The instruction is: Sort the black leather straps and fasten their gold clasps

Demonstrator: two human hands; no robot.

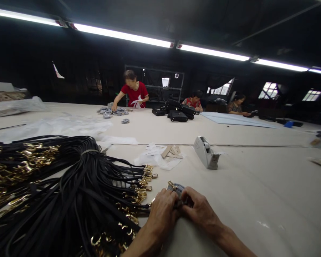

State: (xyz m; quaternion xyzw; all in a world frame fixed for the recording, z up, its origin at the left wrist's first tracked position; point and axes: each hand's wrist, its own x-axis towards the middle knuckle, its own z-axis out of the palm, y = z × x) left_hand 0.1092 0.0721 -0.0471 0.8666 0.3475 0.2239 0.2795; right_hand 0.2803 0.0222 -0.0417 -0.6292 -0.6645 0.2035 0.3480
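Observation:
My left hand [162,211] and my right hand [199,210] meet at the near edge of the table, fingers curled together around a black strap [182,204]. A gold clasp [172,185] and a greyish round piece [178,188] stick out just above my fingers. Both hands are closed on the strap. To the left lies a big bundle of black straps [69,200] with gold clasps [144,182] at their ends, touching my left wrist.
A grey tape dispenser [206,152] stands mid-table beside white paper scraps [160,157]. Clear plastic sheets [56,125] lie at the left. Across the table [256,178], a person in red [135,93] sorts grey coils [113,112]; black bags [178,110] and two more people sit farther right.

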